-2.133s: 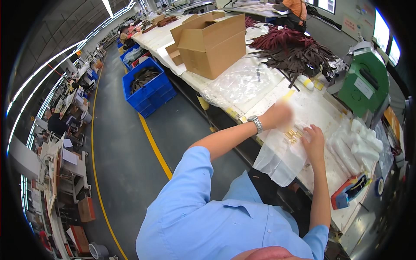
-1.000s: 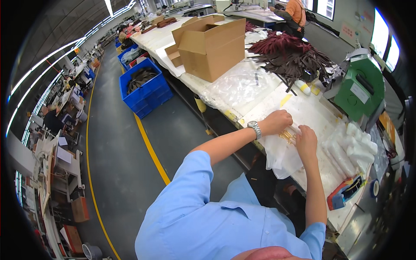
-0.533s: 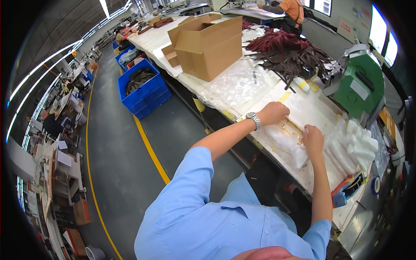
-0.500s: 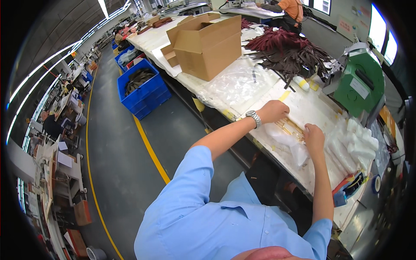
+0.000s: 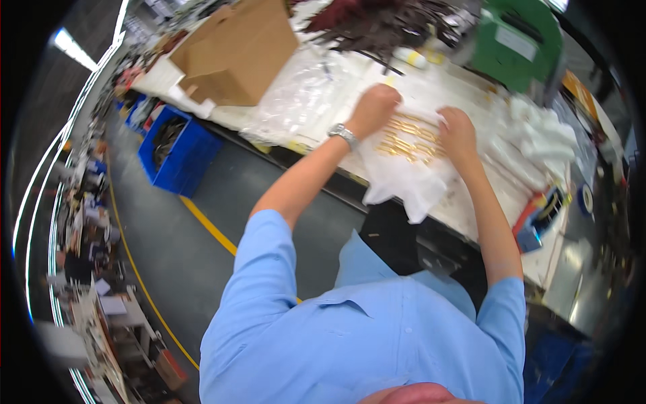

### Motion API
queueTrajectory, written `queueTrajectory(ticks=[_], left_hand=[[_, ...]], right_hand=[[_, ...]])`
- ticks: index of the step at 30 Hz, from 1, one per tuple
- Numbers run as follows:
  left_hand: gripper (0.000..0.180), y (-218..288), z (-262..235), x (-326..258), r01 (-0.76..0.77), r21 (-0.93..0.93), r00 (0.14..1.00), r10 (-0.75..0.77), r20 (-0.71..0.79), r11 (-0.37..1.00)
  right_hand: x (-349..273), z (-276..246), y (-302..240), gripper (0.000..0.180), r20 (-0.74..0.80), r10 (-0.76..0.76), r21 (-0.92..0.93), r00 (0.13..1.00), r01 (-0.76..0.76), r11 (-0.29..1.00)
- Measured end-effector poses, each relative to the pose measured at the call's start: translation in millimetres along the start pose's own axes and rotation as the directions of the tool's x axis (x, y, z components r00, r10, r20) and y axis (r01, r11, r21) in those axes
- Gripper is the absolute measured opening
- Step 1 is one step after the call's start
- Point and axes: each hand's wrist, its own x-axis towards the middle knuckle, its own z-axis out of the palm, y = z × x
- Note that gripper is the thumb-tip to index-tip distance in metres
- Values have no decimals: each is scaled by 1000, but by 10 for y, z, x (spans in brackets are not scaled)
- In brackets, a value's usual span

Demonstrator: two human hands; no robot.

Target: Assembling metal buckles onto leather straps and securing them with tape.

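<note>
Nearest, a light blue shirt, with both forearms reaching forward across the front edge of a white, stained table. Upon this surface, a thin white sheet, with its lower corners hanging over the edge; on the sheet, between both hands, rows of small gold-coloured pieces. On one side, the left hand, with a metal watch at the wrist; fingers bent and close together, but too blurred to tell if pinching. Opposite, the right hand, with fingertips pinching the border of the sheet. Past the right forearm, a strip of tabletop, then a red and blue tool and, just above, white soft bundles. Along the left side of the table, a grey floor with yellow lines, wide enough for moving, and a blue crate near the table edge. Farther on the table, clear plastic film, a cardboard box, maroon and dark strips and a green machine. Farthest, at left, bright lamps above cluttered workplaces.
</note>
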Motion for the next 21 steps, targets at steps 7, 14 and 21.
queueTrajectory(ticks=[7,14,21], left_hand=[[8,226,5,-149,-151,198,982,124,142,969],[11,-25,66,-68,-52,228,987,16,157,972],[8,-200,122,139,47,208,959,-102,263,977]], right_hand=[[-346,-232,-162,25,101,5,-32,995,-1,999],[-231,-167,6,24,77,10,-86,997,-3,996],[-27,-156,181,18,182,47,-272,982,4,962]])
